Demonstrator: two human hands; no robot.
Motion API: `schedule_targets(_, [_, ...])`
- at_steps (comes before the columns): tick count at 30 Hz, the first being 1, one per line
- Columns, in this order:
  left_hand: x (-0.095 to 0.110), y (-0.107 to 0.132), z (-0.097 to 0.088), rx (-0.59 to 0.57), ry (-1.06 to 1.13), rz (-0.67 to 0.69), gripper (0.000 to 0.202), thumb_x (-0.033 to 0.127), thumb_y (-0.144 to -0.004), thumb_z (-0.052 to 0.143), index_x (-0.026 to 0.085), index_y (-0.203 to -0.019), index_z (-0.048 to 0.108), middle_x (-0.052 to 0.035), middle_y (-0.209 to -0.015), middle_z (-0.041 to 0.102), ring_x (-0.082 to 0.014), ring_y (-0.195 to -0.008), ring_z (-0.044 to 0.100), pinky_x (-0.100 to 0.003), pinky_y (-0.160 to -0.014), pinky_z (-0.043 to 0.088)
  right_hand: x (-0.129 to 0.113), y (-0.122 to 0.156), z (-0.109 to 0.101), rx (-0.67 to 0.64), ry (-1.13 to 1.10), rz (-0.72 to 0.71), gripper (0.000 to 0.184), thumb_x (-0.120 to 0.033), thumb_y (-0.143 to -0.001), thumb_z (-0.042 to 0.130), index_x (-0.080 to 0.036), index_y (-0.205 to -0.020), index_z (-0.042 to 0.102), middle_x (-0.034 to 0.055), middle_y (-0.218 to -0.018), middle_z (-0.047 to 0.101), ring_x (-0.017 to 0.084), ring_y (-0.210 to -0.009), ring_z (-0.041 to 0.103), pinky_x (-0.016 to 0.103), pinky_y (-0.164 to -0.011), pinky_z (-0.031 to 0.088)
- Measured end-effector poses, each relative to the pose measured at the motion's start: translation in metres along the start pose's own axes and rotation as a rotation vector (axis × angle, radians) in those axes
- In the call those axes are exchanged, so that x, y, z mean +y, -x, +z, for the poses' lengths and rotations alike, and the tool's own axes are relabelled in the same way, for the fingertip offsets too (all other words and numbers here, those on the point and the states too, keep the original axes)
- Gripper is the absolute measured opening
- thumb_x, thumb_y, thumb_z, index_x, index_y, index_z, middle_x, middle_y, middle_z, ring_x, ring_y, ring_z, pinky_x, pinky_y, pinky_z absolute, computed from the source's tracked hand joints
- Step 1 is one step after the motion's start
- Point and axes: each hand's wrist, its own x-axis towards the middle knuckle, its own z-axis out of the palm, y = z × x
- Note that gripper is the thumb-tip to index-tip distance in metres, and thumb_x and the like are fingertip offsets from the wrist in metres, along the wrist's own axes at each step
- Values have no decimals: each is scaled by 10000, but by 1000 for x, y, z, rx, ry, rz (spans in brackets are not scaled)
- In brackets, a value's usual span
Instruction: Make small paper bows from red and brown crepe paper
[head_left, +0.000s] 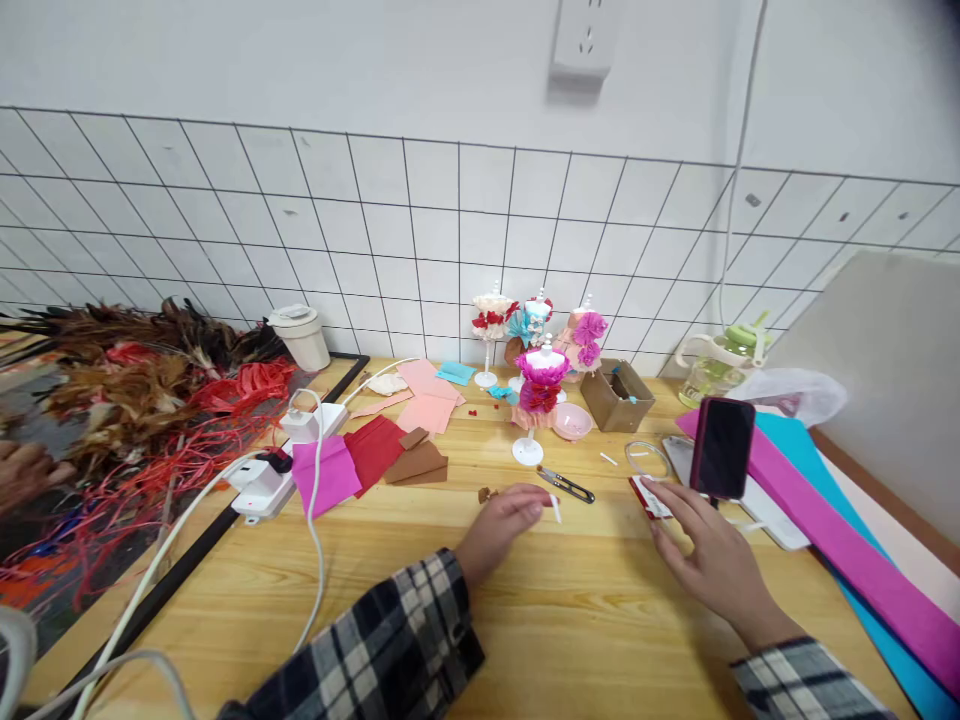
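My left hand (504, 525) is closed in a pinch above the table, with a short white strip (556, 508) at its fingertips. A bit of red shows beside the strip; I cannot make out what it is. My right hand (705, 560) has its fingers stretched out, reaching the edge of a small red-and-white packet (651, 497). Whether the fingers touch the packet or hover over it is unclear. Thread snips (566, 484) lie just beyond my left hand. Behind them stands a small white dress form (538, 395) dressed in magenta, red and peach crepe paper.
Several more dressed forms (491, 320) stand near the tiled wall, beside a cardboard box (619, 397) and pink bowl (572, 422). Crepe paper pieces (326, 475) and a power strip (266, 490) are left. A phone (724, 447) stands upright right. Another person's hand (30, 478) is far left.
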Motion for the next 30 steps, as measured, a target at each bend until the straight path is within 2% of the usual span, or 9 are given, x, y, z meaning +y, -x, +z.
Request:
schedule_targets(2, [-1, 2, -31, 67, 124, -45, 326, 420, -824, 586, 175, -983, 731, -107, -1165, 638, -241, -1128, 540, -368, -1016, 358, -31, -18, 1, -14, -77, -129, 444, -278, -861, 493, -231, -1302, 487, 74, -1064, 663, 217, -946, 616, 357, -820, 487])
schedule_targets(5, [-1, 0, -64, 205, 275, -62, 297, 374, -790, 635, 168, -981, 732, -116, -1195, 638, -260, -1181, 505, -372, -1022, 329, -80, -56, 16, 25, -169, -288, 339, -220, -858, 508, -235, -1192, 568, 49, -1008, 676, 195, -876, 598, 334, -776, 478])
schedule_targets(7, [-2, -2, -74, 275, 393, -52, 296, 346, -767, 652, 168, -991, 728, -118, -1211, 633, -268, -1188, 500, -371, -997, 342, -104, -80, 34, 162, -211, -309, 329, -199, -851, 521, -228, -1174, 578, 50, -1016, 676, 191, -876, 587, 326, -764, 473])
schedule_targets(10, [-7, -3, -76, 313, 498, -62, 281, 294, -743, 643, 151, -967, 735, -130, -1201, 640, -278, -1197, 495, -373, -972, 354, -124, -98, 65, 382, -248, -293, 313, -185, -840, 551, -216, -1148, 593, 62, -1016, 669, 194, -894, 578, 332, -800, 463])
schedule_targets(12, [-11, -2, -73, 308, 510, -65, 289, 207, -703, 624, 138, -960, 737, -130, -1174, 655, -284, -1212, 483, -382, -993, 333, -128, -98, 81, 426, -252, -304, 298, -196, -835, 576, -215, -1131, 603, 64, -993, 669, 194, -885, 572, 332, -804, 458])
schedule_targets(15, [-17, -2, -66, 272, 480, -6, 401, 113, -641, 540, 140, -992, 731, -100, -1190, 651, -272, -1250, 446, -386, -1048, 274, -125, -92, 92, 399, -242, -342, 280, -216, -834, 602, -229, -1114, 617, 49, -969, 678, 186, -856, 562, 327, -803, 444])
schedule_targets(22, [-17, -1, -52, 134, 381, 32, 468, 129, -623, 483, 161, -1024, 724, -72, -1184, 651, -266, -1190, 486, -401, -1025, 314, -114, -88, 88, 411, -186, -302, 169, -246, -826, 631, -291, -982, 679, 3, -906, 703, 173, -783, 531, 326, -758, 396])
schedule_targets(27, [-16, 2, -54, 126, 291, 38, 468, 144, -640, 494, 162, -1055, 710, -76, -1193, 642, -263, -1192, 486, -390, -1017, 329, -117, -87, 87, 441, -243, -269, 195, -249, -827, 623, -276, -1012, 677, 26, -929, 692, 177, -822, 558, 328, -768, 395])
schedule_targets(30, [-15, 3, -58, 139, 198, 45, 446, 156, -665, 497, 165, -1058, 706, -75, -1200, 637, -256, -1192, 494, -377, -1017, 339, -122, -87, 85, 434, -291, -291, 125, -239, -820, 622, -269, -922, 688, 17, -881, 694, 171, -784, 554, 322, -748, 404])
